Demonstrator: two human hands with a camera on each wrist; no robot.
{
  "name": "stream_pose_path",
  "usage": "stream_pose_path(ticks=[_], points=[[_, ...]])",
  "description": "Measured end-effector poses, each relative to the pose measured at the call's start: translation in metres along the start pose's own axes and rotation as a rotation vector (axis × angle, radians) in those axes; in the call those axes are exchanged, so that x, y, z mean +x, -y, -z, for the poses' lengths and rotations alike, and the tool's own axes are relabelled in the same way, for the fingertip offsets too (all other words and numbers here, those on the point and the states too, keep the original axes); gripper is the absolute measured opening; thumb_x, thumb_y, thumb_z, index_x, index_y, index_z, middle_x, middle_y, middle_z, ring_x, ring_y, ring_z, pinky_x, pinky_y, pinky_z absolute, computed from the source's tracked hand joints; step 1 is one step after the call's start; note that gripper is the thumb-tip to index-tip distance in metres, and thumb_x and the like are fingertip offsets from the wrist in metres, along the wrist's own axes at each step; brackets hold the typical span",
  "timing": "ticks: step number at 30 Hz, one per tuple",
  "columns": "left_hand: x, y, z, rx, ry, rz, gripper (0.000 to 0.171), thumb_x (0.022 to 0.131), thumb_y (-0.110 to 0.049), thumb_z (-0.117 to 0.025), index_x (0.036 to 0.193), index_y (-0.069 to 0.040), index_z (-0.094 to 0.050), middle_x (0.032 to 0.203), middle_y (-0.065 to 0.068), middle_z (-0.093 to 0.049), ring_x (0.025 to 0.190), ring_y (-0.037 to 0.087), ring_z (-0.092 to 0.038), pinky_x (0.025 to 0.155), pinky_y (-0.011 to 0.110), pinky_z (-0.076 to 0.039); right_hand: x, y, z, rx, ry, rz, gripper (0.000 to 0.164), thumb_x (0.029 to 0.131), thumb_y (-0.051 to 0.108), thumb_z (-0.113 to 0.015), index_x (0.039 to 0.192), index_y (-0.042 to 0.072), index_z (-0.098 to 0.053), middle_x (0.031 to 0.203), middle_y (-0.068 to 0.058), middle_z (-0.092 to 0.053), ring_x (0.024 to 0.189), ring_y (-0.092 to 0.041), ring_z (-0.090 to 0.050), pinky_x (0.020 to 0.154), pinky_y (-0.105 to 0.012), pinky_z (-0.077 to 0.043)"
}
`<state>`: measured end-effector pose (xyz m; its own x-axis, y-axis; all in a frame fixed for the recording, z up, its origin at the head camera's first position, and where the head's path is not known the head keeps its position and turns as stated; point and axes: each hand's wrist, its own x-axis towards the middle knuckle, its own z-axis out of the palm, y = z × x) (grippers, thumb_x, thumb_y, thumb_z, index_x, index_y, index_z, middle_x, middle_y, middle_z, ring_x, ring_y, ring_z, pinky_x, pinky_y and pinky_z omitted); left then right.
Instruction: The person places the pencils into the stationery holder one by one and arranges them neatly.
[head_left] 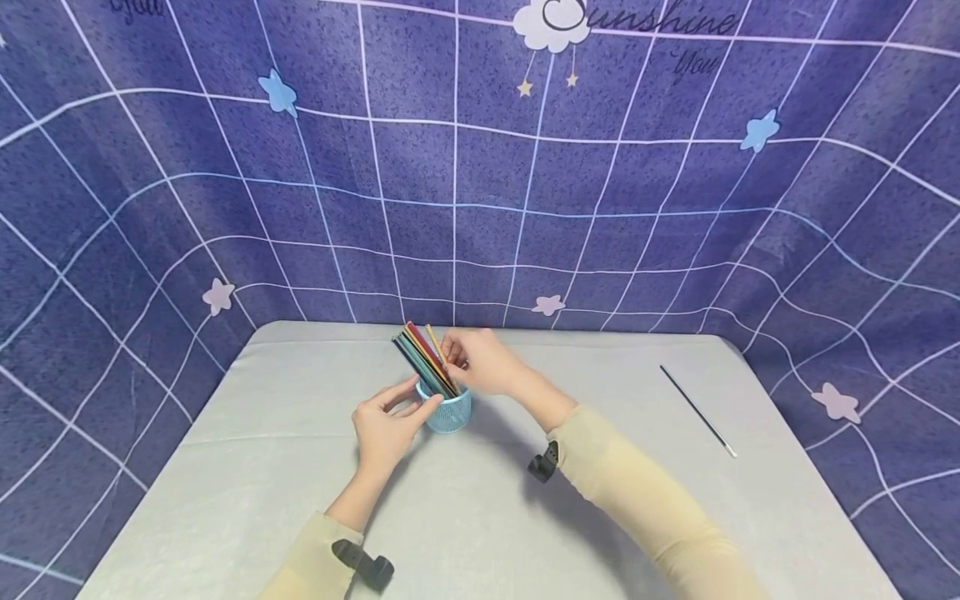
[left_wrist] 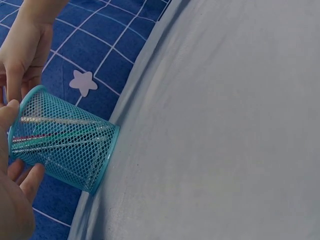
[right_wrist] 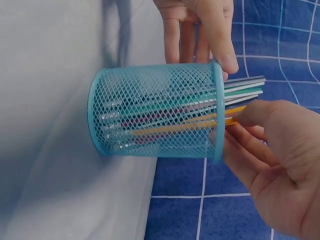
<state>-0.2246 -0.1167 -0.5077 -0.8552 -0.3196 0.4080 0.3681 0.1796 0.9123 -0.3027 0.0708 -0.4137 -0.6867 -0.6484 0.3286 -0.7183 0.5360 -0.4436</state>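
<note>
A light-blue mesh pencil cup [head_left: 450, 415] stands upright on the table, with several thin coloured pencils [head_left: 423, 360] leaning left out of its top. My left hand [head_left: 387, 423] holds the cup near its rim, thumb on the near side and fingers on the far side. Over the rim, my right hand [head_left: 483, 360] pinches a yellow pencil [right_wrist: 232, 120] between thumb and fingers; its lower part runs down inside the cup [right_wrist: 155, 110]. Through the mesh, pale pencil ends show near the bottom. The right fingertips are partly hidden in the head view.
One dark pencil [head_left: 697, 410] with a white end lies by itself on the right side of the table. The grey-white cloth [head_left: 247, 492] covers the tabletop. A blue gridded curtain [head_left: 480, 167] with stars surrounds the back and sides.
</note>
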Motion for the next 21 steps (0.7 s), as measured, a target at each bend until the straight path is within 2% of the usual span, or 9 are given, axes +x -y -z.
stream_pose_path(ticks=[3, 4, 10, 11, 14, 21], points=[[0.000, 0.001, 0.000, 0.001, 0.005, -0.006, 0.044, 0.072, -0.011, -0.100, 0.111, -0.003, -0.083, 0.110, 0.021, -0.081, 0.096, 0.040, -0.081, 0.078, 0.044, -0.069, 0.004, 0.002, -0.004, -0.020, 0.004, -0.004, 0.010, 0.095, 0.004, -0.075, 0.099, 0.005, -0.066, 0.090, -0.007, -0.079, 0.081, -0.015, -0.076, 0.071, -0.010, -0.061], [-0.001, -0.004, 0.000, 0.001, 0.004, -0.005, 0.044, 0.073, -0.009, -0.100, 0.112, -0.001, -0.082, 0.110, 0.022, -0.081, 0.096, 0.042, -0.080, 0.078, 0.041, -0.070, 0.006, 0.004, -0.005, -0.019, 0.004, -0.006, 0.010, 0.095, 0.004, -0.075, 0.099, 0.004, -0.066, 0.090, -0.008, -0.079, 0.081, -0.016, -0.076, 0.071, -0.011, -0.062], [-0.007, -0.038, -0.003, 0.000, 0.001, 0.021, 0.042, 0.074, 0.003, -0.095, 0.112, 0.011, -0.078, 0.111, 0.028, -0.078, 0.099, 0.050, -0.077, 0.081, 0.051, -0.068, 0.010, 0.007, -0.011, -0.022, -0.008, -0.013, 0.009, 0.096, 0.005, -0.076, 0.098, 0.002, -0.069, 0.089, -0.010, -0.080, 0.080, -0.017, -0.078, 0.069, -0.012, -0.063], [-0.007, -0.038, -0.003, 0.002, 0.002, 0.022, 0.042, 0.074, 0.003, -0.095, 0.111, 0.011, -0.078, 0.111, 0.028, -0.078, 0.099, 0.049, -0.078, 0.081, 0.056, -0.066, 0.010, 0.007, -0.012, -0.024, -0.011, -0.015, 0.009, 0.096, 0.005, -0.077, 0.098, 0.002, -0.069, 0.088, -0.009, -0.080, 0.080, -0.017, -0.077, 0.069, -0.011, -0.062], [-0.007, -0.038, -0.003, 0.008, 0.006, 0.015, 0.042, 0.074, 0.002, -0.095, 0.112, 0.011, -0.078, 0.111, 0.029, -0.078, 0.099, 0.049, -0.078, 0.081, 0.057, -0.067, 0.009, 0.007, -0.010, -0.005, -0.029, -0.019, 0.009, 0.094, 0.005, -0.078, 0.096, 0.002, -0.069, 0.087, -0.009, -0.080, 0.079, -0.017, -0.077, 0.068, -0.012, -0.062], [-0.006, -0.037, -0.004, 0.008, -0.005, 0.032, 0.043, 0.073, 0.004, -0.095, 0.111, 0.012, -0.077, 0.111, 0.030, -0.078, 0.098, 0.051, -0.077, 0.080, 0.052, -0.067, -0.001, -0.001, 0.008, 0.010, -0.111, -0.028, 0.007, 0.091, 0.003, -0.077, 0.093, 0.004, -0.070, 0.085, -0.009, -0.079, 0.074, -0.017, -0.075, 0.066, -0.010, -0.061]])
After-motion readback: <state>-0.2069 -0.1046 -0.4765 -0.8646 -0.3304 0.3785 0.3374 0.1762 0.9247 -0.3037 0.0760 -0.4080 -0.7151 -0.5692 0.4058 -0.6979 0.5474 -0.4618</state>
